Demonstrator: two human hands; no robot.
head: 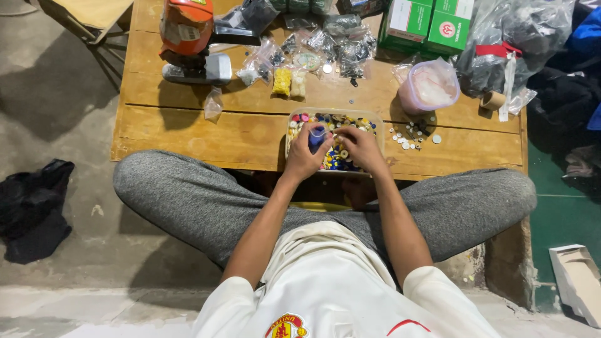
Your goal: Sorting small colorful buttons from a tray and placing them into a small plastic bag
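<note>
Basically, left hand (302, 159) clenched round blue tube (316, 138), right hand (360, 149) pinching a small button, both over clear tray (379, 119) at counter (188, 128) near edge for short reach.

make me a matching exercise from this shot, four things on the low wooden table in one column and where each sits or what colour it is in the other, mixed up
Things:
1. clear tray of mixed buttons
2. pink tub
3. green boxes
4. orange and grey machine

Descriptions:
A. far left part of the table
B. right under both hands, at the near edge
C. far edge, right of centre, side by side
D. right of the tray, with loose pale buttons just in front of it

Pairs: 1-B, 2-D, 3-C, 4-A

The left hand holds a small blue thing over the tray; the right hand reaches in beside it.
</note>
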